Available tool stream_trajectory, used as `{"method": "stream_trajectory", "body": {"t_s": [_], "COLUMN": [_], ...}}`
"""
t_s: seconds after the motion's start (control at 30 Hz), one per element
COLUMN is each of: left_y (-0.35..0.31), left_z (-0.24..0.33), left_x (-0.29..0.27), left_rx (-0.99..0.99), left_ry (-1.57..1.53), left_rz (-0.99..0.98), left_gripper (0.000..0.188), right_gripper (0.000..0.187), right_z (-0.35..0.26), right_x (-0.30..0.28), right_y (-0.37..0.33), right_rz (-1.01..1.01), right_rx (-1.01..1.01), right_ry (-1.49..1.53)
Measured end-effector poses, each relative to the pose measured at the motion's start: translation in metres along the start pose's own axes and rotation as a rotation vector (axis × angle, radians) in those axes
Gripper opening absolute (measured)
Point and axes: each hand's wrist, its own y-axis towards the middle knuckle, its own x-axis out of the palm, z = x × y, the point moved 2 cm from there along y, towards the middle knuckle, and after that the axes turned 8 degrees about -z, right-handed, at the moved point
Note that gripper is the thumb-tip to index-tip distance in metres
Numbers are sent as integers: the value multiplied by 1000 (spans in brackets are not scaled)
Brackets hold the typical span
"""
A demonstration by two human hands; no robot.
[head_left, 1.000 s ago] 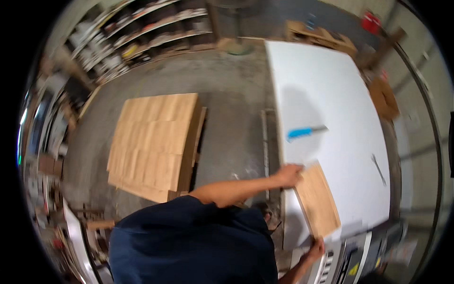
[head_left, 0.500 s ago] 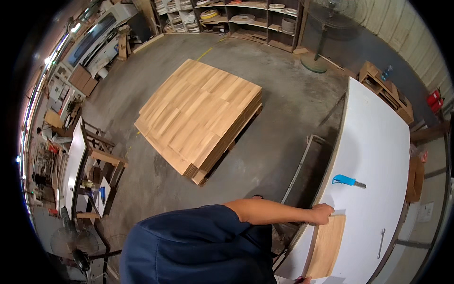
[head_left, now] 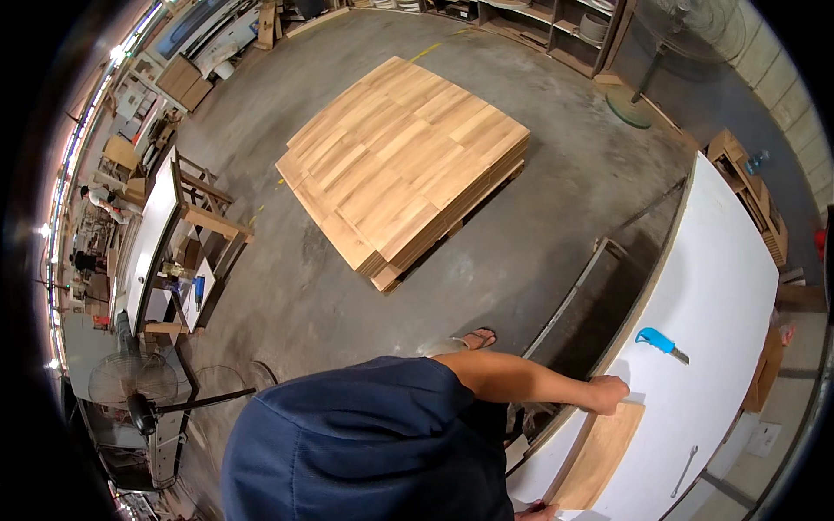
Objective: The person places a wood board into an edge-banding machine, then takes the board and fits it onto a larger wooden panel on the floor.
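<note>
On the white tabletop (head_left: 721,260) at the right lies a short light-brown wooden board (head_left: 599,456), with a darker strip along its left long edge. My left hand (head_left: 610,395) is closed around the board's far end. My right hand (head_left: 537,511) holds the near end at the lower edge of the view, and most of it is cut off. Beyond my left hand rests a blue-handled utility knife (head_left: 662,344), with its blade end toward the lower right. A metal wrench (head_left: 685,471) lies to the right of the board.
A low stack of wood-grain boards (head_left: 408,165) sits on the floor ahead, left of the table. A metal frame leg (head_left: 569,300) sticks out beside the table. At the left are a second workbench (head_left: 161,234) and a fan (head_left: 135,382). Another fan's base (head_left: 630,108) stands far right.
My view has shifted, so the stack and tabletop sit farther right. The board looks slightly more slanted, both hands stay at its ends, and more of my right hand shows.
</note>
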Motion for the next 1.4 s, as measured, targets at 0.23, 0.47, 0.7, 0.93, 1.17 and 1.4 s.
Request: {"method": "stream_trajectory", "body": {"t_s": [0.23, 0.47, 0.7, 0.93, 1.17, 1.4], "left_y": [0, -9, 4, 2, -4, -5], "left_z": [-1, -4, -26, 10, 98, 143], "left_x": [2, 4, 5, -10, 79, 199], "left_rx": [28, 73, 32, 194, 494, 389], "left_ry": [23, -7, -57, 152, 17, 116], "left_rz": [-4, 43, -93, 141, -283, -709], "left_gripper": [23, 21, 45, 59, 49, 59], "right_gripper": [32, 33, 22, 31, 35, 32], "right_z": [3, 21, 64, 36, 50, 84], "right_x": [0, -17, -23, 9, -3, -18], "right_y": [5, 0, 27, 7, -36, -67], "right_rz": [-18, -23, -187, 38, 214, 302], "right_rx": [12, 11, -263, -192, -255, -90], "right_ry": [-10, 47, -28, 243, 174, 388]}}
